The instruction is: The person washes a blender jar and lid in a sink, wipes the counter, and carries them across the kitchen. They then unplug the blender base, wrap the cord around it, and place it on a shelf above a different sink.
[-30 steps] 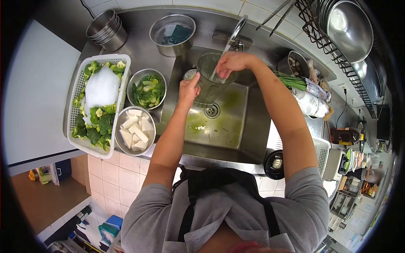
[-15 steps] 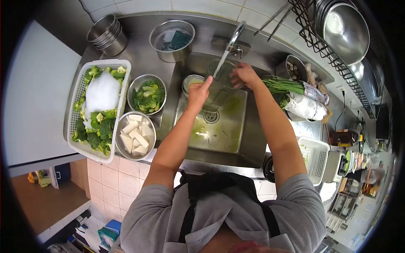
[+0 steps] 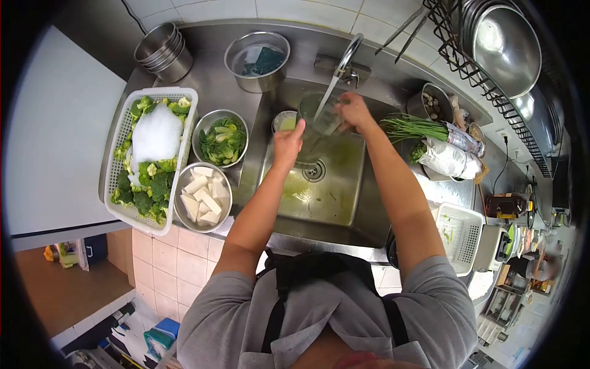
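Water from the faucet (image 3: 350,54) runs into a clear, see-through container (image 3: 312,111) above the sink (image 3: 338,209). My left hand (image 3: 287,144) is closed on the container's left side, thumb up. On the right side, my right hand (image 3: 353,112) has its fingers bent at the container's edge and partly inside the water; what they grip is blurred. A small round dish with something pale green (image 3: 286,123) sits behind my left hand in the sink.
Left of the sink are a basket of broccoli (image 3: 153,175), a bowl of greens (image 3: 221,138) and a bowl of white pieces (image 3: 203,197). A metal pot (image 3: 261,80) stands behind. Spring onions (image 3: 415,126) and a white basket (image 3: 461,237) are at the right.
The view has shifted slightly. My right hand has moved a little down and inward against the container, its fingers more bent. My left hand stays at the container's left side.
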Available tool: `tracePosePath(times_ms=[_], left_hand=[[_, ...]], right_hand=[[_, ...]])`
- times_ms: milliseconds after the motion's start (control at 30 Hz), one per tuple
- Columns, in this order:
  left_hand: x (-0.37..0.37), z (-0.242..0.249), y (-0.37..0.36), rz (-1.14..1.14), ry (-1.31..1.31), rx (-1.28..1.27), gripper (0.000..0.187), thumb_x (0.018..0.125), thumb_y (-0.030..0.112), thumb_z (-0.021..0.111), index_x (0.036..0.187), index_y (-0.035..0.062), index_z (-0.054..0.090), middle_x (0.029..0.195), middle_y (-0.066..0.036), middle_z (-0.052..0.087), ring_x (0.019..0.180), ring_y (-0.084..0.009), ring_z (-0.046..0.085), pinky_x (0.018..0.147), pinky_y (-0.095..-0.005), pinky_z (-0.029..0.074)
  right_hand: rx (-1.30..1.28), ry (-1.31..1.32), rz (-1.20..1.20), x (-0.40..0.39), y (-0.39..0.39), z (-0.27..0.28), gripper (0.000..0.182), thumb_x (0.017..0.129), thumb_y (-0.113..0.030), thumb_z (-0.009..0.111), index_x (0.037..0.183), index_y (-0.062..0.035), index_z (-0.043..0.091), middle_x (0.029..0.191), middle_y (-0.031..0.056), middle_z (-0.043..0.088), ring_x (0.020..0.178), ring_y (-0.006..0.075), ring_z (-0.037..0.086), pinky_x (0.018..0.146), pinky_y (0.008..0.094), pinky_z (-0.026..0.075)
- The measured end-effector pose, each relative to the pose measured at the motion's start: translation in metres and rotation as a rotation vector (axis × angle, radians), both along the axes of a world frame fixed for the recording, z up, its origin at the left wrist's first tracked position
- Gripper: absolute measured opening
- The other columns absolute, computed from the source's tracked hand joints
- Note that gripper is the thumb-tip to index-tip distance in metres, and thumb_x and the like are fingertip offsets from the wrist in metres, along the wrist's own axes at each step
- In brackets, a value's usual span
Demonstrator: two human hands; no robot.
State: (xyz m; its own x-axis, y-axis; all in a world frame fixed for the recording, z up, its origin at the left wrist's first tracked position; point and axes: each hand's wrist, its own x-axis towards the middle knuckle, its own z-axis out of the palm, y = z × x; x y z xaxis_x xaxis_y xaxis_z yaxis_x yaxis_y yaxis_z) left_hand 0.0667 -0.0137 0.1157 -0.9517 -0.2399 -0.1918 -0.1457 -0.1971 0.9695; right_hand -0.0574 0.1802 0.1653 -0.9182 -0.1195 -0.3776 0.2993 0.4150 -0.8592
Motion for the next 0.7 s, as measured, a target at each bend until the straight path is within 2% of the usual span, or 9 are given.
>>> tracePosePath(times_ms=[67, 233, 300, 400, 533, 600, 633, 667, 700], left_hand=[[0.016, -0.007, 0.006, -0.061, -0.048, -0.159, 0.066, 0.088, 0.051, 0.064, 0.041, 0.0094, 0.042, 0.042, 0.000, 0.042, 0.040, -0.0097, 0.040, 0.042, -0.0285, 0.029], [0.000, 0.002, -0.012, 0.007, 0.014, 0.030, 0.065, 0.090, 0.044, 0.064, 0.041, 0.0074, 0.043, 0.042, -0.004, 0.044, 0.039, -0.0132, 0.044, 0.041, -0.0292, 0.031], [0.018, -0.005, -0.006, -0.046, -0.037, -0.069, 0.064, 0.089, 0.046, 0.064, 0.041, 0.0084, 0.044, 0.042, -0.002, 0.044, 0.038, -0.0115, 0.041, 0.041, -0.0289, 0.030], [0.030, 0.025, 0.002, -0.120, -0.048, -0.149, 0.062, 0.087, 0.047, 0.065, 0.042, 0.0093, 0.046, 0.043, 0.001, 0.044, 0.039, -0.0092, 0.040, 0.042, -0.0282, 0.030], [0.018, 0.026, -0.018, -0.052, -0.046, -0.156, 0.054, 0.084, 0.040, 0.071, 0.047, 0.0075, 0.050, 0.047, -0.001, 0.048, 0.043, -0.0095, 0.042, 0.044, -0.0271, 0.031], [0.016, 0.009, -0.013, -0.251, -0.063, -0.234, 0.050, 0.082, 0.034, 0.074, 0.047, 0.0080, 0.050, 0.047, 0.000, 0.047, 0.044, -0.0084, 0.040, 0.044, -0.0265, 0.029], [0.016, 0.004, -0.012, -0.320, -0.067, -0.205, 0.037, 0.082, 0.025, 0.075, 0.056, 0.0066, 0.056, 0.052, 0.000, 0.050, 0.048, -0.0077, 0.043, 0.048, -0.0251, 0.031], [0.018, -0.003, -0.012, -0.329, -0.084, -0.203, 0.037, 0.082, 0.025, 0.075, 0.056, 0.0066, 0.056, 0.052, 0.000, 0.050, 0.048, -0.0077, 0.043, 0.048, -0.0251, 0.031], [0.013, -0.005, -0.013, -0.392, -0.098, -0.138, 0.028, 0.084, 0.022, 0.072, 0.068, 0.0041, 0.057, 0.061, -0.002, 0.054, 0.055, -0.0085, 0.047, 0.051, -0.0247, 0.034]], right_hand=[[-0.079, -0.051, 0.081, 0.004, 0.006, -0.019, 0.043, 0.090, -0.008, 0.056, 0.130, 0.0020, 0.042, 0.100, 0.0189, 0.065, 0.066, 0.0277, 0.065, 0.046, 0.0402, 0.057], [-0.057, -0.069, 0.030, 0.008, -0.005, -0.001, 0.038, 0.088, -0.004, 0.057, 0.123, 0.0040, 0.047, 0.094, 0.0175, 0.065, 0.068, 0.0300, 0.067, 0.045, 0.0425, 0.057], [-0.028, -0.021, 0.030, 0.014, -0.003, -0.015, 0.041, 0.090, -0.008, 0.057, 0.127, 0.0014, 0.044, 0.100, 0.0181, 0.066, 0.065, 0.0249, 0.065, 0.046, 0.0391, 0.057], [-0.079, -0.070, 0.136, 0.020, 0.003, 0.016, 0.041, 0.090, -0.009, 0.058, 0.128, 0.0000, 0.044, 0.099, 0.0185, 0.066, 0.066, 0.0254, 0.066, 0.047, 0.0375, 0.056], [-0.081, -0.108, 0.041, 0.008, -0.004, -0.006, 0.041, 0.091, -0.009, 0.057, 0.129, -0.0023, 0.045, 0.100, 0.0188, 0.067, 0.067, 0.0272, 0.067, 0.048, 0.0391, 0.055], [0.044, -0.062, 0.095, -0.001, -0.004, -0.017, 0.041, 0.090, -0.010, 0.057, 0.129, -0.0045, 0.046, 0.101, 0.0194, 0.068, 0.075, 0.0281, 0.068, 0.057, 0.0410, 0.056], [0.514, 0.343, 0.255, -0.014, -0.006, -0.027, 0.048, 0.084, -0.015, 0.063, 0.129, -0.0066, 0.049, 0.107, 0.0195, 0.067, 0.088, 0.0255, 0.070, 0.068, 0.0385, 0.058], [0.512, 0.324, 0.252, -0.022, -0.005, -0.041, 0.048, 0.084, -0.015, 0.063, 0.129, -0.0066, 0.049, 0.107, 0.0195, 0.067, 0.088, 0.0255, 0.070, 0.068, 0.0385, 0.058], [0.509, 0.480, 0.207, -0.021, -0.016, -0.030, 0.046, 0.083, -0.015, 0.064, 0.127, -0.0061, 0.052, 0.108, 0.0197, 0.066, 0.091, 0.0251, 0.069, 0.072, 0.0376, 0.057]])
